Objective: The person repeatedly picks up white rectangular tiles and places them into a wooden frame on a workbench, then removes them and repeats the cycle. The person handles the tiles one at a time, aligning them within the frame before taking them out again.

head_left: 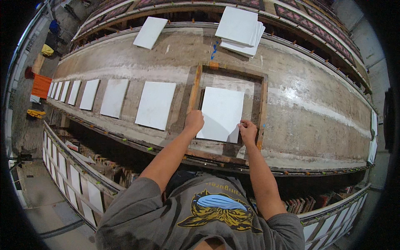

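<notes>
A rectangular wooden frame (263, 100) lies on the long work table in front of me, with a white rectangular panel (223, 110) inside it. My left hand (194, 122) is closed at the panel's left edge, beside the frame's left bar; what its fingers grip is hidden. At the panel's lower right edge, the thumb and fingertips of my right hand (248, 130) are pinched together, close to the frame's right bar. The panel lies flat or nearly so, and a shadow falls across its lower part.
Several white panels, such as this one (155, 105), line the table (316, 121) to the left. Across the table are a single panel (150, 32) and a stack of panels (237, 27). Racks (79, 187) with white panels stand at the near side. An orange cloth (42, 86) hangs far left.
</notes>
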